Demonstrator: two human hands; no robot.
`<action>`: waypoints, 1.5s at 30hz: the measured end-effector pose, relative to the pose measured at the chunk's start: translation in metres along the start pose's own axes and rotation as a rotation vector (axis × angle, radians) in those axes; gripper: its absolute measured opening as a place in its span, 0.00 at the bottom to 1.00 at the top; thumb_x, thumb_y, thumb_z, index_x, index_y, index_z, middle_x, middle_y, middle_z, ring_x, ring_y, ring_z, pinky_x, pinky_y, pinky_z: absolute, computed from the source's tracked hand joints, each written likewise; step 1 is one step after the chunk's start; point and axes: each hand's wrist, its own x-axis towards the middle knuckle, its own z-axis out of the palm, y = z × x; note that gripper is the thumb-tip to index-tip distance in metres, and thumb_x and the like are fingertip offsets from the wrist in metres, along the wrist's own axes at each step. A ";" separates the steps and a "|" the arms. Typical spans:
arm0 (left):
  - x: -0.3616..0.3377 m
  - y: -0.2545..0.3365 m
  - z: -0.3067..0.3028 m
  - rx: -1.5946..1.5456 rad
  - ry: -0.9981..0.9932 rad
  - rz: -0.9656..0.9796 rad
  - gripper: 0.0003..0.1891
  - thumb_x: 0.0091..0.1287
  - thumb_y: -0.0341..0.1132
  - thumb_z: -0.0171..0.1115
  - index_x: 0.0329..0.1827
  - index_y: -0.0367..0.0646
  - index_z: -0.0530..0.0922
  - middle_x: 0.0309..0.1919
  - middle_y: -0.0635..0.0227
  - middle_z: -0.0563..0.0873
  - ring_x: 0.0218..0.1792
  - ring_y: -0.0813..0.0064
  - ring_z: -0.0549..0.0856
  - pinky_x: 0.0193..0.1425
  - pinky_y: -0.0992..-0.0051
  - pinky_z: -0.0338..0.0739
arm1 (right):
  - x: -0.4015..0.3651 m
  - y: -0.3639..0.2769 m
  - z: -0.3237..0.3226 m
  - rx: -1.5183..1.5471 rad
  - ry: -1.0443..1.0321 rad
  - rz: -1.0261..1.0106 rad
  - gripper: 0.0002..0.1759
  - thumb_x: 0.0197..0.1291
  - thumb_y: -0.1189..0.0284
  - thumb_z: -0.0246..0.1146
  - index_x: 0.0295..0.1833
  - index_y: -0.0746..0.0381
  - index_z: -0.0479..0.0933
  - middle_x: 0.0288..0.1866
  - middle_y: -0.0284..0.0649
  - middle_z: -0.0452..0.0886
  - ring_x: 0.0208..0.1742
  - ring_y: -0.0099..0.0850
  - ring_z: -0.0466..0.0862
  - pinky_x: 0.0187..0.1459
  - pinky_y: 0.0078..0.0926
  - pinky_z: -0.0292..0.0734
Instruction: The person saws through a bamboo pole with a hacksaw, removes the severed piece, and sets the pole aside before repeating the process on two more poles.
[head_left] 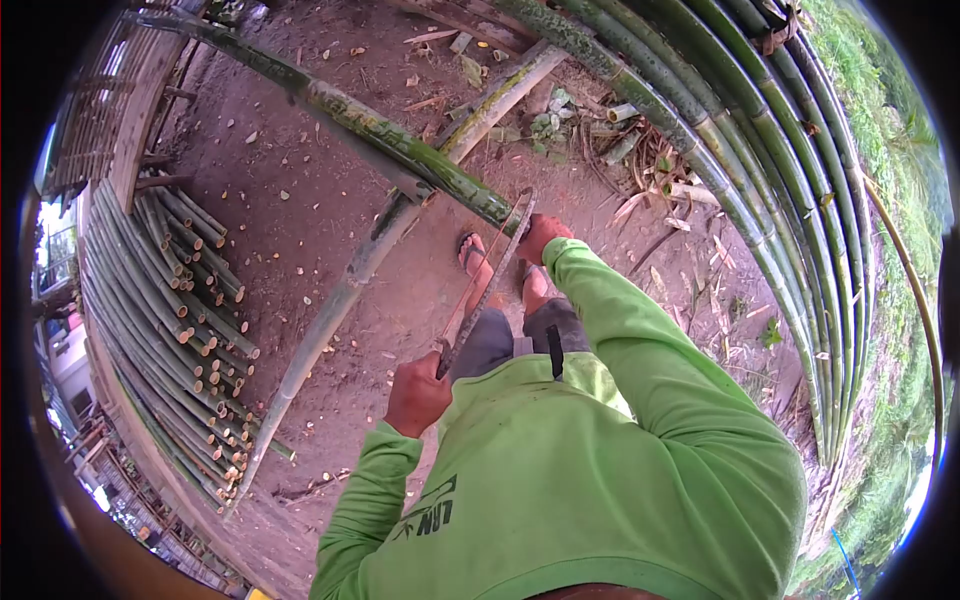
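The saw [487, 285] is thin, stiff and sharp, so I hold it by its ends. My left hand [418, 395] squeezes the handle. My right hand [540, 237] squeezes the far end. The saw rests on the hard, heavy bamboo [400, 145] above the ground [300, 220].

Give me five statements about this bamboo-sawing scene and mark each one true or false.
1. Both hands grip the saw, the left hand at its near end and the right hand at its far end. True.
2. The saw meets a green bamboo pole. True.
3. The person wears a red short-sleeved shirt. False: the shirt is green, with a long green sleeve reaching the wrist.
4. The stack of cut bamboo lies on the person's right. False: it lies on the left.
5. The person wears closed boots. False: an open sandal shows on the foot.
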 end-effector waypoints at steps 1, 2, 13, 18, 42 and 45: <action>-0.002 0.007 -0.004 0.022 -0.023 -0.013 0.04 0.50 0.26 0.58 0.28 0.36 0.74 0.21 0.45 0.79 0.28 0.43 0.81 0.32 0.52 0.75 | -0.001 0.003 0.005 0.007 -0.004 0.005 0.27 0.38 0.61 0.69 0.48 0.59 0.80 0.43 0.51 0.84 0.48 0.46 0.83 0.52 0.39 0.78; 0.001 0.014 -0.006 0.040 -0.036 -0.025 0.04 0.50 0.26 0.57 0.28 0.36 0.74 0.21 0.45 0.79 0.28 0.43 0.81 0.32 0.52 0.75 | 0.004 0.004 0.008 0.007 -0.003 0.004 0.27 0.37 0.61 0.69 0.48 0.58 0.80 0.43 0.50 0.84 0.48 0.46 0.84 0.52 0.39 0.79; 0.163 -0.030 0.098 -0.066 0.027 0.184 0.05 0.57 0.29 0.57 0.34 0.40 0.75 0.26 0.44 0.82 0.31 0.43 0.83 0.35 0.52 0.78 | 0.014 0.014 -0.035 0.002 0.032 0.054 0.27 0.35 0.61 0.70 0.44 0.64 0.80 0.42 0.53 0.83 0.47 0.47 0.83 0.51 0.38 0.78; 0.170 -0.025 0.091 -0.106 0.135 0.265 0.08 0.56 0.31 0.60 0.34 0.36 0.78 0.26 0.45 0.81 0.31 0.46 0.82 0.34 0.54 0.77 | 0.010 0.010 -0.049 0.042 -0.029 0.076 0.26 0.38 0.65 0.67 0.49 0.59 0.80 0.44 0.50 0.83 0.49 0.46 0.83 0.53 0.40 0.78; 0.029 0.028 0.008 0.064 -0.074 -0.011 0.15 0.52 0.24 0.54 0.44 0.35 0.78 0.23 0.45 0.81 0.28 0.44 0.82 0.33 0.52 0.76 | 0.000 0.004 -0.006 0.092 -0.014 -0.003 0.22 0.41 0.59 0.67 0.43 0.58 0.81 0.41 0.50 0.84 0.46 0.48 0.83 0.49 0.43 0.78; 0.149 0.020 0.058 0.084 -0.062 -0.043 0.13 0.53 0.27 0.56 0.42 0.35 0.78 0.27 0.45 0.82 0.31 0.44 0.83 0.36 0.51 0.78 | 0.010 0.012 -0.003 0.040 -0.014 -0.004 0.24 0.37 0.60 0.68 0.43 0.59 0.80 0.41 0.50 0.84 0.47 0.48 0.83 0.49 0.43 0.78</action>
